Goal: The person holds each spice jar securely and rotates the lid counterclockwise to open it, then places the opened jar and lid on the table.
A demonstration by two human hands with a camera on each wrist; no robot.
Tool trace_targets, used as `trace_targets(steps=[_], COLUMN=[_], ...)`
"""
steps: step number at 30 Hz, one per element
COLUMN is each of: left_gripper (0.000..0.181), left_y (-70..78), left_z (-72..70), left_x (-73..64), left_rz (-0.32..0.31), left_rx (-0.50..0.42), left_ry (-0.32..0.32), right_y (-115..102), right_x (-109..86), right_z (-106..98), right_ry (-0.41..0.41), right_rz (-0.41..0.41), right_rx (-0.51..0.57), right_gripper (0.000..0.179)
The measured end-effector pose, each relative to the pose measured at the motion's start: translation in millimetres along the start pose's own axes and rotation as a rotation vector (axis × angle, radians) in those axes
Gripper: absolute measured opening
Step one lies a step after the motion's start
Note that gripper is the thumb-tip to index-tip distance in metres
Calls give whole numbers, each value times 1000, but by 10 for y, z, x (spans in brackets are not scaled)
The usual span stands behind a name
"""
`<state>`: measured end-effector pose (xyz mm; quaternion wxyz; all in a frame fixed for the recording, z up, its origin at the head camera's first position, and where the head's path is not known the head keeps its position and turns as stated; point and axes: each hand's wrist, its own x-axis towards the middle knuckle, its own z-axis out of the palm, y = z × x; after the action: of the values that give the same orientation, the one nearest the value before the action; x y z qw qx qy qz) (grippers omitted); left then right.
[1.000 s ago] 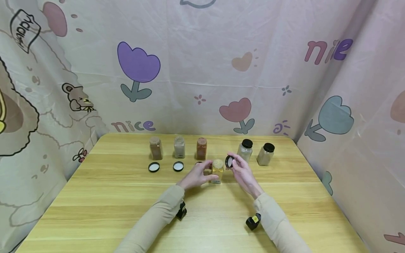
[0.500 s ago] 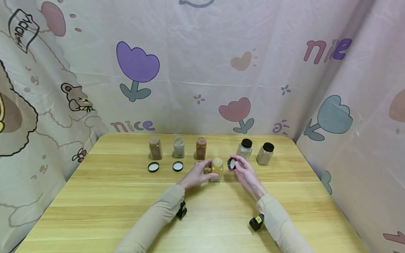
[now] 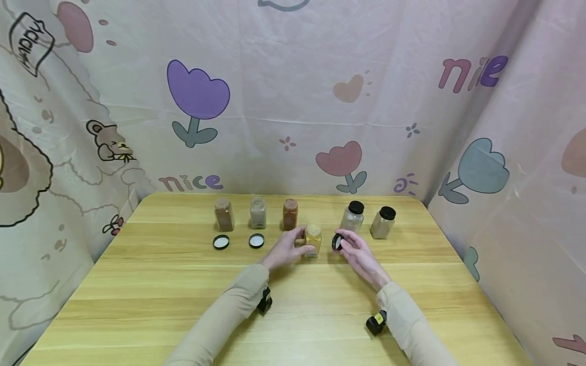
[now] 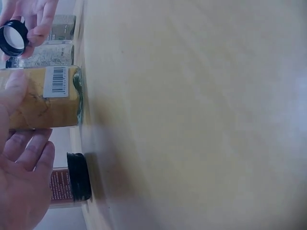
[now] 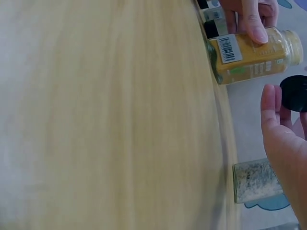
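Observation:
My left hand grips a square glass spice jar of yellow powder, thumb on the near side and fingers behind. The jar stands upright with its perforated shaker top bare, and a barcode label shows low on its side in the left wrist view. Just to the right, my right hand pinches a black screw lid by its edge, held on its side with the white liner facing the jar. A gap separates lid and jar. In the right wrist view the lid's dark outer face shows.
Lidless jars of brown, pale and red powder stand at the back left. Black lids lie before them; the red jar's lid is hidden by my left hand in the head view. Two black-capped jars stand back right.
My left hand has shifted the yellow jar slightly toward the back of the table. My right hand has moved right and nearer to me with the lid, widening the gap to the jar.

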<state>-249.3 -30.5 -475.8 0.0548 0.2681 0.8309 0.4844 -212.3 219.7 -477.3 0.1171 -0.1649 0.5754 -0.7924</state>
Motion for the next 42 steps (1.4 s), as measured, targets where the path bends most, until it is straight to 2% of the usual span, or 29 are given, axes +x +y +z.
trace_targets(steps=[5,12,17,21,26,31,34,38,42], left_gripper=[55,60,58,56,56,57,57,55,54], left_y=[-15,-17,-2,12,18,40,52,54,47], left_z=[8,12,12,15,25,50,77,111,127], left_x=[73,192,283,350,406,465,509,567,623], left_rz=[11,-59,-81,-87,-77,-74,-96,-107,-88], left_rx=[-13,-53,-79,-90,-94,-94,-85,-56,-60], left_ry=[21,43,70,70,74,123,155,194,225], right_y=[3,8,9,2,5,11,17,29,52], right_x=[-21,-26,-13,3,18,52,77,101,133], right_z=[-43,-81,-105,-119,-132,-127,-115,-102,-97], right_ry=[-2,-1,25,43,44,58,73,82,92], right_rz=[43,82,119,149,177,212,226,213,197], right_rx=[-15,-61,-115,-136,-174,-257,-331,-407,-450], right_gripper=[41,43,39,39,49,61,63,64,63])
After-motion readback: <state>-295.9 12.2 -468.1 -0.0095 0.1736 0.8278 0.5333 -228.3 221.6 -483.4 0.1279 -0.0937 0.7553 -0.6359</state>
